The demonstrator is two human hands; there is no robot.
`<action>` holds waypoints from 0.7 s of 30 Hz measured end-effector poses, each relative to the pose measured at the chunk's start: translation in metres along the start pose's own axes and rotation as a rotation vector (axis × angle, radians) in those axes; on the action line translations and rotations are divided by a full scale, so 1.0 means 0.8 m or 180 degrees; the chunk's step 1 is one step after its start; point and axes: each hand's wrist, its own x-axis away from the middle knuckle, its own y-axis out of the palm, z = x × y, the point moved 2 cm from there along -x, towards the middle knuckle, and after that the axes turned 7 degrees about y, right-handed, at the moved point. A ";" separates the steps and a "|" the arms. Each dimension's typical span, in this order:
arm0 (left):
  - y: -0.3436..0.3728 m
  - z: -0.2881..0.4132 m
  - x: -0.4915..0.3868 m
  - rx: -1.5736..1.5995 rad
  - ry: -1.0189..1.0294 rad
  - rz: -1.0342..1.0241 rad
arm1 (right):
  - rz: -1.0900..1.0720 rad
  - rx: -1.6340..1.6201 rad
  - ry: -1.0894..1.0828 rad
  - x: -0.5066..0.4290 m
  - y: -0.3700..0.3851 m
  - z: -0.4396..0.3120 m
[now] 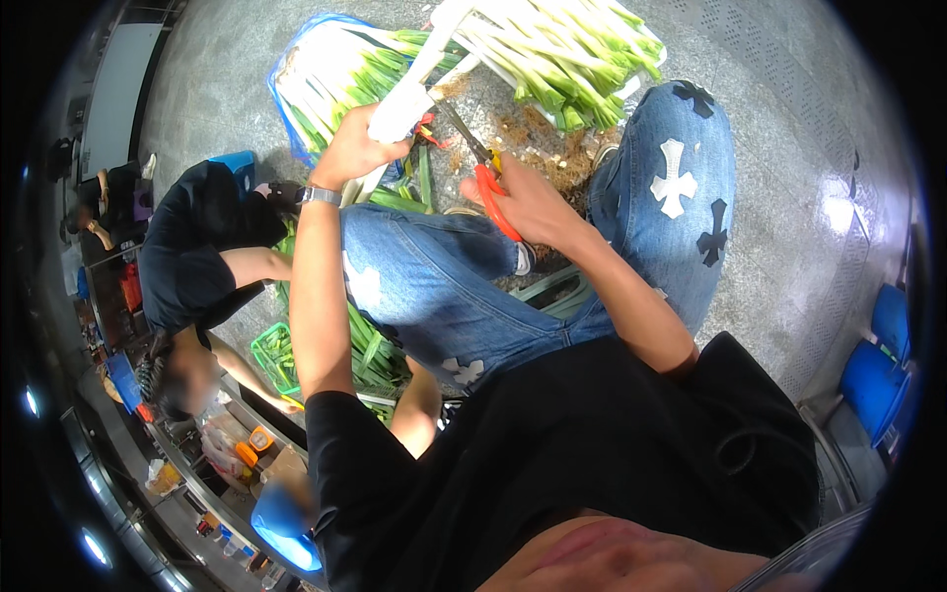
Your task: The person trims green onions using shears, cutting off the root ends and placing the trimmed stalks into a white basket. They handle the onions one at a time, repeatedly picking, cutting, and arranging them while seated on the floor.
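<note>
My left hand [356, 150] grips a few thick white green-onion stalks [403, 111], their root ends angled up and to the right. Brown roots [451, 87] hang from one stalk. Scissors [490, 194] with red and yellow handles are in my right hand [540, 201], and their metal blades point at that rooted end. Whether the blades touch it I cannot tell. Beyond my hands, more green onions [344, 74] lie in a blue plastic bag [280, 122]. Others with trimmed-looking green ends [584, 74] are piled on a white tray [638, 87].
Cut roots and scraps [529, 144] litter the floor between my feet. To the left a person in dark clothes [185, 237] bends over, near a green basket [268, 362] of cut greens. Another person wears a blue cap [277, 510]. Blue chairs [873, 388] stand at right.
</note>
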 end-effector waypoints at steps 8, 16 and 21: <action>0.015 0.025 -0.009 0.0081 0.0106 -0.0038 | -0.0563 -0.0706 0.0054 -0.017 0.013 0.020; 0.005 0.024 -0.007 -0.0078 0.0077 0.0095 | -0.0310 -0.1043 -0.0175 -0.011 0.016 0.038; 0.007 0.025 -0.007 -0.0094 0.0108 -0.0055 | -0.0519 -0.1192 0.0059 -0.010 0.015 0.029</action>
